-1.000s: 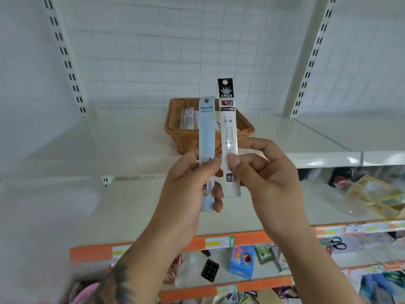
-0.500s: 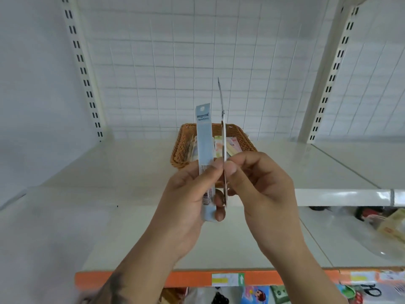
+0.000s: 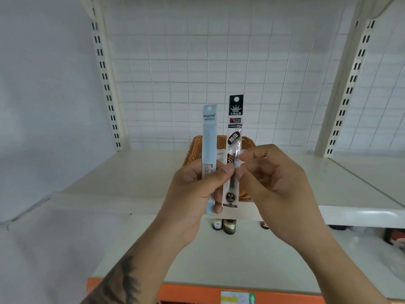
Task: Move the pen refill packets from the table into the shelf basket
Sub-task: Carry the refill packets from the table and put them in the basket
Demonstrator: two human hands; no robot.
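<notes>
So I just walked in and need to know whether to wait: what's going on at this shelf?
A person is holding two pen refill packets upright in front of the wicker basket on the white shelf. The left hand grips the pale blue packet, and the right hand pinches the black-topped packet beside it. Neither packet is in the basket yet. The basket already holds something, too hidden to tell what.

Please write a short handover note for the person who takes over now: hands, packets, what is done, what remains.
Left hand holds the pale blue refill packet upright.
Right hand pinches the clear black-topped refill packet beside it.
Both packets are in front of the woven orange wicker basket on the white shelf.
Done: packets brought to the shelf.
Left: put both into the basket.
</notes>
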